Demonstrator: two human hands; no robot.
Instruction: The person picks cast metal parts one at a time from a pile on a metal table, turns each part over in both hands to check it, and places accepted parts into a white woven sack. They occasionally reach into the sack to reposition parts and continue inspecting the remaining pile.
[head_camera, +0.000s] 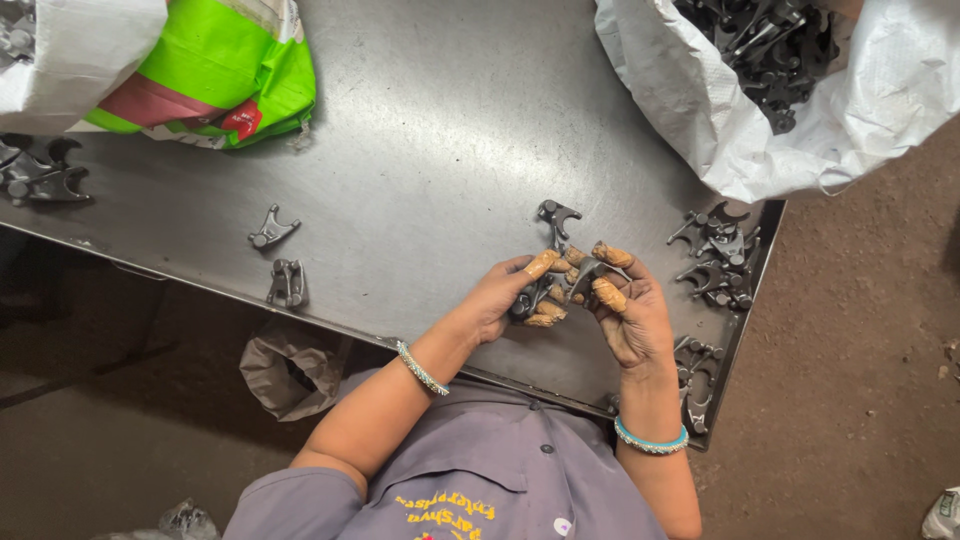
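Your left hand (500, 295) and right hand (625, 315) both grasp dark metal fork (562, 285) above table (450, 130) near front edge. More forks (722, 255) piled just right; sack (800, 110) beyond.

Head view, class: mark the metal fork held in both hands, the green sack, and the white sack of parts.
metal fork (556, 215), head view, forked upper end above the hands.
green sack (235, 75), head view, green side panel.
white sack (880, 90), head view, right wall.
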